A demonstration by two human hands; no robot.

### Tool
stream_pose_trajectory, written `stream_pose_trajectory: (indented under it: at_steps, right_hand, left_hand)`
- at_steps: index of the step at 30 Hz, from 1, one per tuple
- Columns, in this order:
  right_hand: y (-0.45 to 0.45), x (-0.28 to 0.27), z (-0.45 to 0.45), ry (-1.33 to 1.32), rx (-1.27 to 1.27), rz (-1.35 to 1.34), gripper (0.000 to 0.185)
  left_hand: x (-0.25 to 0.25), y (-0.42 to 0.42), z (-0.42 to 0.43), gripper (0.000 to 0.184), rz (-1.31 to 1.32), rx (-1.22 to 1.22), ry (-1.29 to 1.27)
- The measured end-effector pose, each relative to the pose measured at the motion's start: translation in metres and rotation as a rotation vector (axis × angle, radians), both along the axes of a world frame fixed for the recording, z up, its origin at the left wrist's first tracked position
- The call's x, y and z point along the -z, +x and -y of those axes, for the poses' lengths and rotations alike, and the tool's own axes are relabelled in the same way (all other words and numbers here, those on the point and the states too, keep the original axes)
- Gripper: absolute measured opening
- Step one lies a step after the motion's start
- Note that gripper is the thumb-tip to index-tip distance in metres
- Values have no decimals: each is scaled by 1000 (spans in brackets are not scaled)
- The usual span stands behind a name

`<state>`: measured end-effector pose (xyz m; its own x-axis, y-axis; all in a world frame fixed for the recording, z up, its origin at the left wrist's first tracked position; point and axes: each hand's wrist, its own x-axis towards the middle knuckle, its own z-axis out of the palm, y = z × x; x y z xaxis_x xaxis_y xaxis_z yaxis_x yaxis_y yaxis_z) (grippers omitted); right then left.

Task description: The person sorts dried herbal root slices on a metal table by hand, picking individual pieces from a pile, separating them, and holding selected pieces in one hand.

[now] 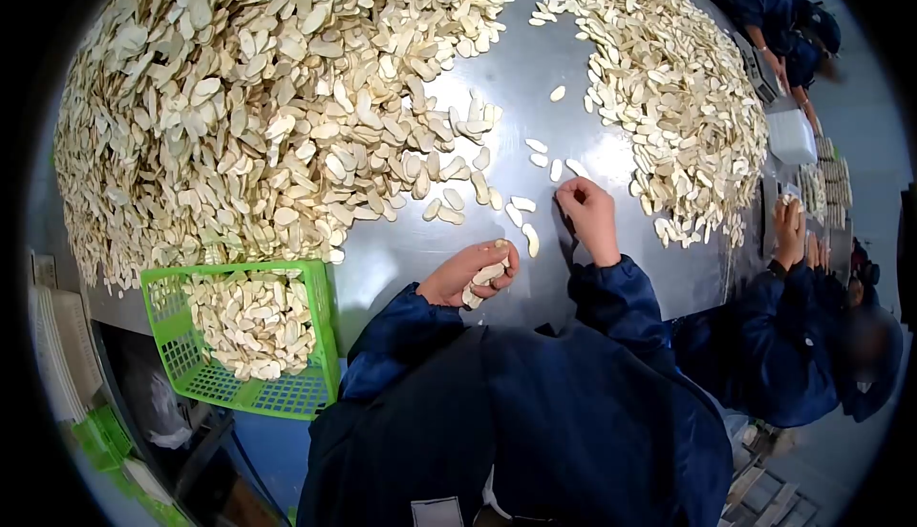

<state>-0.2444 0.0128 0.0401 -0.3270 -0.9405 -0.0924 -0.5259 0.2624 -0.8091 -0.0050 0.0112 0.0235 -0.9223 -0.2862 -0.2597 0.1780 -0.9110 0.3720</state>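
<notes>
My left hand (476, 275) is curled palm-up around several pale, oval dried slices (485, 275), above the near edge of the metal table. To its right my right hand (589, 218) is closed, thumb and fingertips pressed together low over the tabletop; whatever they may pinch is hidden. Just beyond its knuckles lies one loose slice (575, 167). Between the two hands a curved slice (530, 239) rests on the metal, with more scattered slices farther up. A large heap of slices (239, 97) covers the left side of the table.
A green plastic basket (323, 336), partly filled with slices, sits at the table's near left edge. Another heap of slices (669, 97) spreads along the right. Co-workers in dark blue clothing (764, 346) stand at the right, near a white container (792, 137).
</notes>
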Motion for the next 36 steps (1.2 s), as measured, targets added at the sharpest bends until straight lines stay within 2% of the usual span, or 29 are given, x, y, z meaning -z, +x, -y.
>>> stream_pose_trajectory:
  at_steps: [2,5,8,9,13,14,16,18,19,22,26,29,32,36]
  right_hand:
    - [13,-4,-1,-97,-91,-37,11]
    - [41,-22,-3,-90,-254,-331,16]
    - [39,-15,-1,-29,-241,-263,16]
    - [38,-18,0,46,-177,-142,16]
    - [38,-62,-12,198,-401,494,16]
    - [41,-67,-11,177,-447,467,14]
    - [35,-57,3,20,-345,81,15]
    - [24,-36,28,-50,-152,-174,17]
    - [19,-25,39,-123,-137,-270,17]
    - [17,-14,53,-105,-156,-441,13]
    - [14,-11,58,-94,-313,-535,12]
    - [18,-15,61,-68,-324,-533,13]
    - [18,-17,62,-44,-356,-379,16]
    - [16,-19,67,-52,-310,-324,19]
  left_hand:
    - [-1,-1,0,34,-7,-10,-11]
    - [1,-1,-1,33,-5,-22,-20]
    - [9,-1,-1,32,-19,-11,-26]
    - [6,-1,-1,33,-4,-26,9]
    - [10,-3,-2,36,-30,-70,149]
    - [14,-4,-2,37,-59,-73,180]
    - [10,-4,-1,38,-103,-63,161]
    - [13,-2,-1,38,-85,-46,99]
    - [13,-2,0,39,-102,-31,129]
    - [12,-1,-1,36,-133,-49,134]
    - [13,-1,0,36,-135,-33,132]
    - [13,-2,-1,35,-118,-33,138]
    - [8,-1,0,35,-62,-29,115]
    - [10,0,-2,36,-75,-44,122]
